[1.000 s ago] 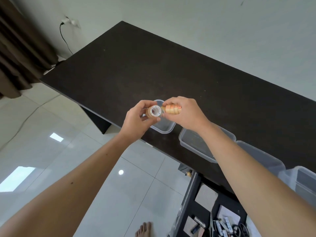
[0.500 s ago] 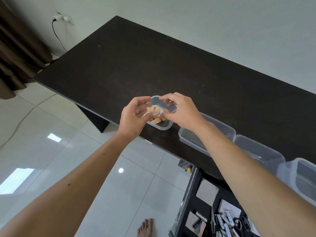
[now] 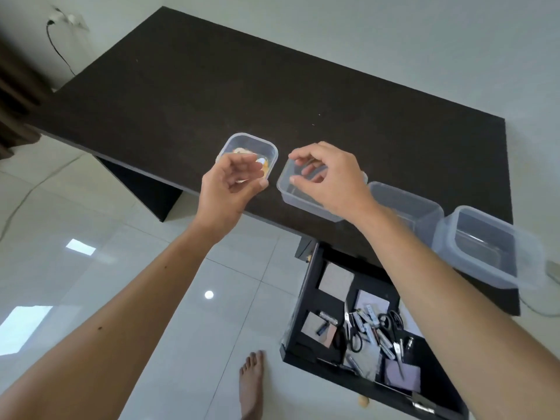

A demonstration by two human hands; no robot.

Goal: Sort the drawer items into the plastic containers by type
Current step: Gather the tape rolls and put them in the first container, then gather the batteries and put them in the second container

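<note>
A bare foot [image 3: 251, 386] stands on glossy white floor tiles [image 3: 127, 268] that mirror bright window patches. Just beside it, to the right, an open black drawer [image 3: 306, 298] holds a jumble: scissors [image 3: 353, 333], several batteries [image 3: 368, 321], small cards and other bits too small to name.

Above the drawer runs the near edge of a dark brown counter [image 3: 272, 95], its wide top matte with a few pale specks. Four clear plastic containers sit in a row along that edge. The rightmost container [image 3: 485, 247] is nearest the camera and overhangs the drawer area; the next container [image 3: 406, 204] is partly behind the right forearm. The second container from the left [image 3: 298, 195] sits under the right hand [image 3: 330, 177], whose fingers [image 3: 303, 154] are loosely curled over its opening and hold nothing. The left hand [image 3: 225, 186] hovers at the near rim of the leftmost container [image 3: 248, 144], fingers relaxed, slightly bent and likewise empty. Inside that small container lie the orange-and-white tape rolls [image 3: 262, 162], partly hidden by the left fingers.

Farther off, the counter reaches a pale greenish wall [image 3: 394, 31]. At the far left a wall socket [image 3: 71, 18] carries a plug with a black cable hanging down, and a brown curtain [image 3: 15, 95] falls along the left edge.
</note>
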